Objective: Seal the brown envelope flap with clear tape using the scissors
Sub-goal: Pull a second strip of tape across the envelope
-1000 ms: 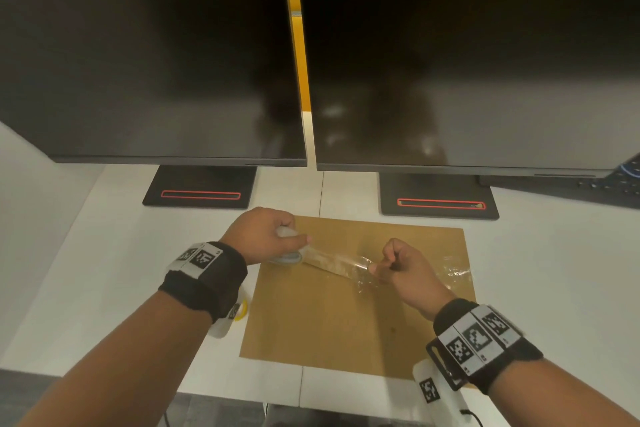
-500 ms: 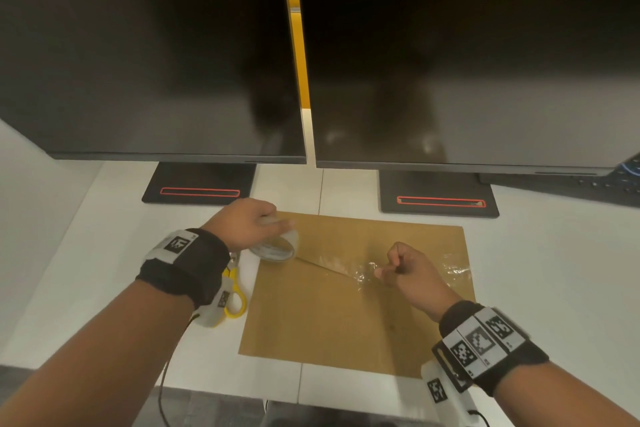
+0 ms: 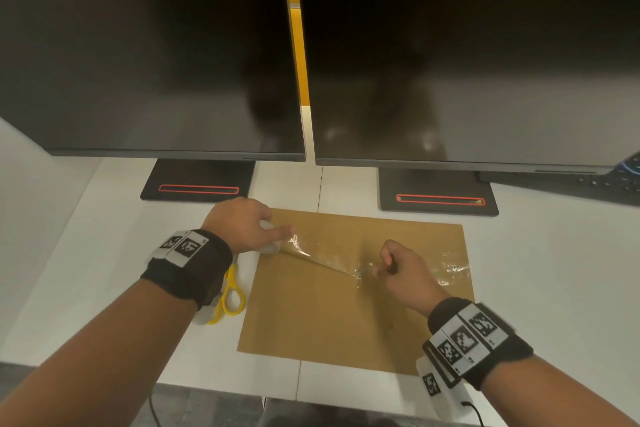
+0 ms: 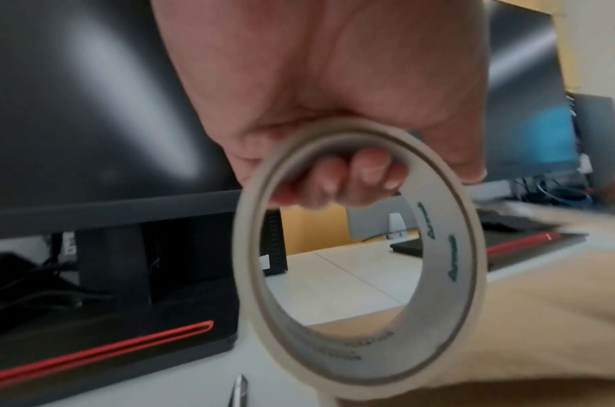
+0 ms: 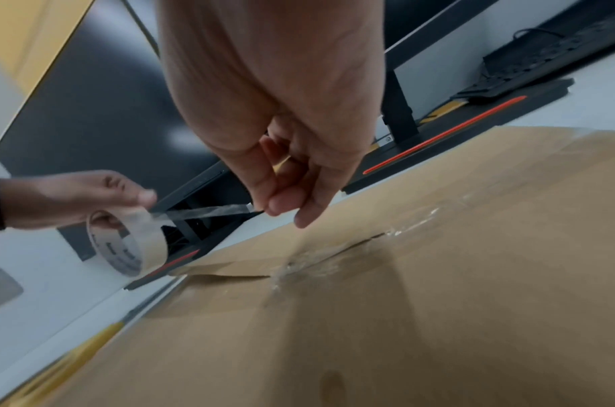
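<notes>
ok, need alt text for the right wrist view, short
The right hand pinches the free end of a strip of clear tape, stretched to a tape roll that the left hand holds above a brown envelope on a white desk. Wrinkled tape already lies on the envelope flap; dark monitors stand behind.

Brown envelope (image 3: 332, 315): large, flat on the desk (image 3: 104, 253), pointed flap folded down with crinkled clear tape already across its right part. Tape roll (image 4: 361, 264): pale ring, upright off the desk at the envelope's 10 o'clock corner, a clear strip (image 5: 201, 212) drawn taut toward 3 o'clock above the flap. Scissors (image 3: 231, 291): yellow-handled, flat on the desk just beside the envelope's 9 o'clock edge.
</notes>
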Action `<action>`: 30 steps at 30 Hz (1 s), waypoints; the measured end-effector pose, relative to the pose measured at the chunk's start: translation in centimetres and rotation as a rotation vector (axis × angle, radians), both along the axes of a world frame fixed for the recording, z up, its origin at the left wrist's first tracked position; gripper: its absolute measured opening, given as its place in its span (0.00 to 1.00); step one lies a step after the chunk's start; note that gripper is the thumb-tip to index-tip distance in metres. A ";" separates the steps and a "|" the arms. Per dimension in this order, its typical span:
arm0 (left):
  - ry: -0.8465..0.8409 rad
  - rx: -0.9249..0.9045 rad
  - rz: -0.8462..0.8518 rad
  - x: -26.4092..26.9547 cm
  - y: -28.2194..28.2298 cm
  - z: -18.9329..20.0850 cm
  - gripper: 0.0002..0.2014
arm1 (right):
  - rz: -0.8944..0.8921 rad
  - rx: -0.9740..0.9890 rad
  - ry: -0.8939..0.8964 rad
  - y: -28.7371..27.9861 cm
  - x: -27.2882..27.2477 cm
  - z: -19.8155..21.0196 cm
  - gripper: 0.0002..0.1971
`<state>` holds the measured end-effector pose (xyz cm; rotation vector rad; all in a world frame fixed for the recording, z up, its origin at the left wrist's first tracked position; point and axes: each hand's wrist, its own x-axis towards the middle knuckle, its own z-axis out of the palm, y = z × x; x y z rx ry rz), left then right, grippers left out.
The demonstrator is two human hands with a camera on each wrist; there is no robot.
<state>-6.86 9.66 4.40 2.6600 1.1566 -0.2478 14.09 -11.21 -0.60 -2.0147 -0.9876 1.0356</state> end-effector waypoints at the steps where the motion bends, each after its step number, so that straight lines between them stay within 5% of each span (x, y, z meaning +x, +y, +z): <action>1: -0.055 -0.084 0.023 -0.3 0.3 -0.2 0.32 | 0.001 -0.010 -0.014 -0.1 0.0 -0.1 0.16; 5: -0.263 -0.402 0.106 -1.1 0.8 -0.2 0.28 | -0.011 -0.030 -0.008 -0.6 0.2 -0.3 0.16; 13: 0.035 0.013 -0.030 -0.5 0.0 -0.3 0.19 | 0.018 -0.043 -0.030 -0.6 0.1 0.4 0.16; 19: 0.205 0.166 -0.039 0.6 0.1 0.0 0.23 | -0.014 -0.065 -0.040 -0.1 0.0 0.1 0.17; 30: 0.460 0.215 -0.091 2.2 -1.6 -2.7 0.20 | -0.003 -0.196 -0.142 0.7 -0.3 -1.4 0.16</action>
